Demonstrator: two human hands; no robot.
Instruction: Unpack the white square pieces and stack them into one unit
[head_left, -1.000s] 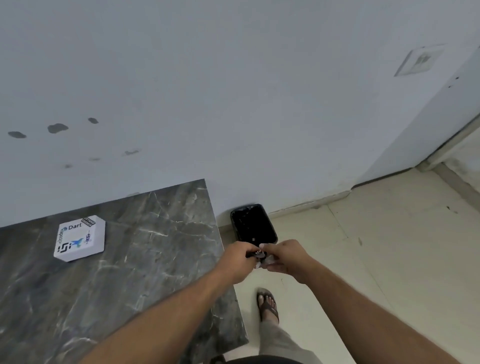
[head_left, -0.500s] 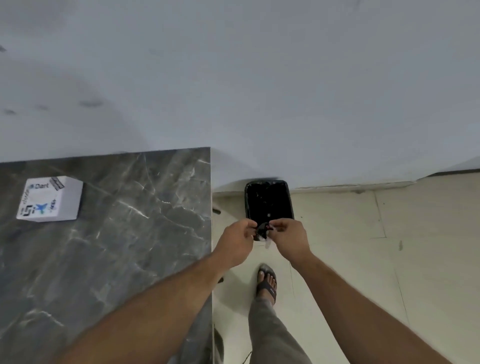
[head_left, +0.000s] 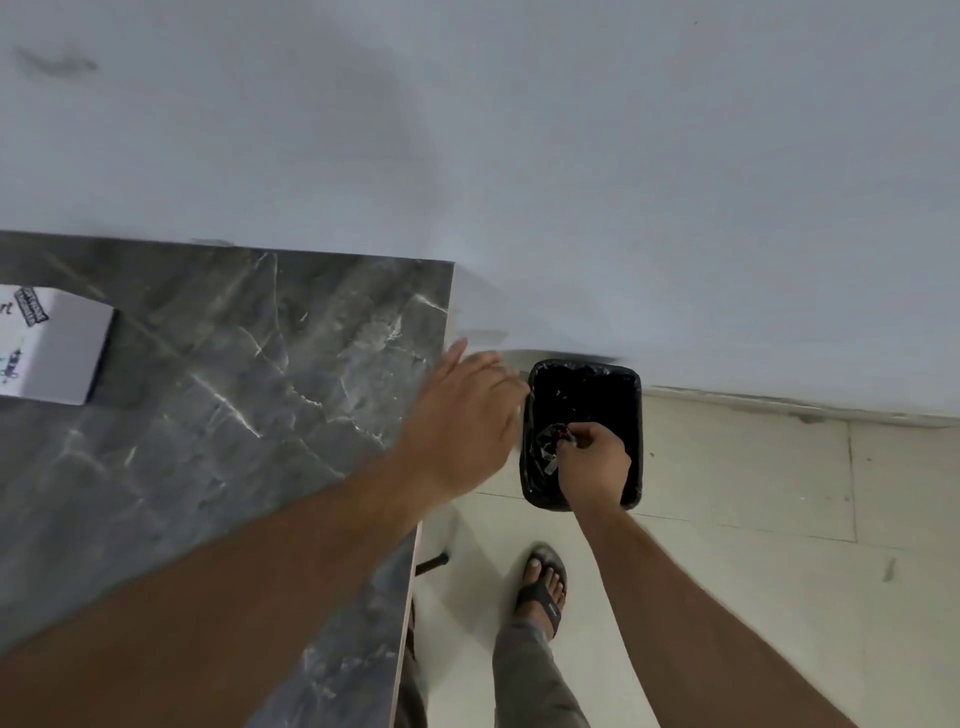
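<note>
**A:** Why is my right hand (head_left: 592, 462) down over the lined black bin (head_left: 636, 415)?

**B:** It pinches a crumpled clear wrapper (head_left: 546, 441) with a scrap of dark print, held over the liner, I'd say to drop it as waste.

**A:** And my left hand (head_left: 460, 421)?

**B:** Empty, fingers spread flat, blurred, above the marble tabletop's (head_left: 234, 415) right edge.

**A:** Where's the white square piece (head_left: 47, 348)?

**B:** On the table's far left, partly cut off by the frame, well apart from both hands, the left one nearer.
</note>
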